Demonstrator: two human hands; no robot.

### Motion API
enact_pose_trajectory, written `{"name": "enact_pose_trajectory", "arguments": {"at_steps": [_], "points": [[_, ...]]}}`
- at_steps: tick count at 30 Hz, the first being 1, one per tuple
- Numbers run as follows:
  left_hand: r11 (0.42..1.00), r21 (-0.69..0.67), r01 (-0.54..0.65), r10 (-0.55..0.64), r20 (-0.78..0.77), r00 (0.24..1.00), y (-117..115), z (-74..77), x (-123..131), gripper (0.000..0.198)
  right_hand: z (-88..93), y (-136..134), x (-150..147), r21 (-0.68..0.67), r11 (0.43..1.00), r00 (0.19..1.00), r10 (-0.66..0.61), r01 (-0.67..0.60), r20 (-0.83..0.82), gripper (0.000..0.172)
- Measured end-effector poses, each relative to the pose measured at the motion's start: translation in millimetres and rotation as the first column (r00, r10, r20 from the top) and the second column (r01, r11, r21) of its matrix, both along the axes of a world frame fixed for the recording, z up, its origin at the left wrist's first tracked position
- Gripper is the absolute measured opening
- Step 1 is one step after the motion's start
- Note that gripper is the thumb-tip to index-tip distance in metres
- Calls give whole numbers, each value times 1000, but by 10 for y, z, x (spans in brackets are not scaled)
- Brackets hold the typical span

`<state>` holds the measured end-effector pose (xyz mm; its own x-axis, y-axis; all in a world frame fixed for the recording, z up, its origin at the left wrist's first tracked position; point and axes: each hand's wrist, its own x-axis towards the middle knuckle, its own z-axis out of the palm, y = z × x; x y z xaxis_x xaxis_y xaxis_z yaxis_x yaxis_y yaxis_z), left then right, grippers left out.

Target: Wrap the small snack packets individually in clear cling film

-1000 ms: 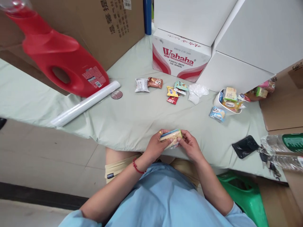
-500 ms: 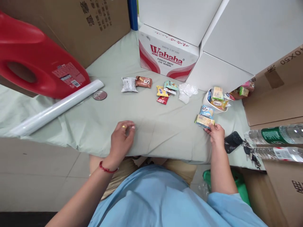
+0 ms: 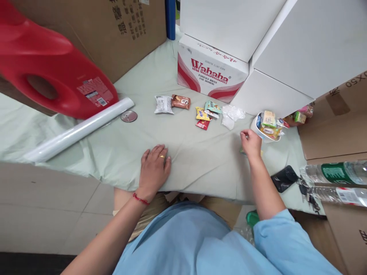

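Note:
My left hand (image 3: 155,164) lies flat on the pale green cloth (image 3: 197,152) near the table's front edge, fingers stretched, a ring on one finger, nothing in it. My right hand (image 3: 250,143) rests at the right, just beside a white bowl (image 3: 256,129) filled with snack packets (image 3: 269,119). Its fingers curl down over a snack packet (image 3: 243,152), of which only thin yellow-green edges show under the palm. In the middle of the cloth lie several loose packets: a white one (image 3: 163,104), a brown one (image 3: 181,102), and a yellow, red and teal cluster (image 3: 205,114).
A big red jug (image 3: 51,76) and a white roll (image 3: 80,130) lie at the left, with a metal disc (image 3: 129,116) beside them. A Wahaha carton (image 3: 210,72), white boxes and cardboard boxes line the back. Crumpled clear plastic (image 3: 232,114), a black phone (image 3: 283,178), keys and water bottles (image 3: 335,173) sit at the right.
Both hands held a yellow packet together; the right hand carried it to the right beside the bowl and now covers the packets there. The left hand went from curled to flat on the cloth.

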<state>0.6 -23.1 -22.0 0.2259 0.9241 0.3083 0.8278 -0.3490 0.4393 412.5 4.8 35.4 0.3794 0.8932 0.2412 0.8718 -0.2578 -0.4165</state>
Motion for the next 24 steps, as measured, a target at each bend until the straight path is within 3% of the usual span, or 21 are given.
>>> {"name": "enact_pose_trajectory", "arguments": {"at_steps": [5,8,10,12,14,16,17,18,20,22,24], "points": [[1000,-5,1,-1,16,1000,-3,11,10,39,-69,626,-387,-177,983,995,-29,46,99,40],[1000,-3,-1,1,40,999,-2,2,12,38,-74,597,-575,-202,978,999,-42,43,10,30],[1000,0,-2,2,83,997,1,-16,-4,36,-86,378,-722,-104,994,977,-8,-15,-215,22],[1000,14,-16,13,146,989,-6,-29,-33,32,-116,42,-902,-6,998,827,46,-60,-561,21],[997,41,-66,55,230,972,-36,-20,-59,27,-155,-338,-1104,29,996,533,69,-83,-843,31],[988,45,-151,127,333,934,-96,22,-46,23,-186,-675,-1294,34,996,281,55,-79,-958,38],[984,12,-177,159,387,908,-137,55,-14,21,-196,-809,-1374,31,997,197,43,-67,-979,39],[984,-55,-168,175,439,881,-185,92,40,19,-201,-916,-1438,25,999,143,32,-48,-989,41],[967,-252,-23,161,545,823,-289,172,207,21,-204,-1055,-1519,14,1000,99,15,-13,-995,41],[877,-428,218,134,655,744,-385,242,426,31,-196,-1122,-1549,15,1000,118,15,-1,-993,40],[754,-532,387,181,733,656,-446,295,644,42,-184,-1153,-1554,36,999,178,39,-18,-983,39]]}}
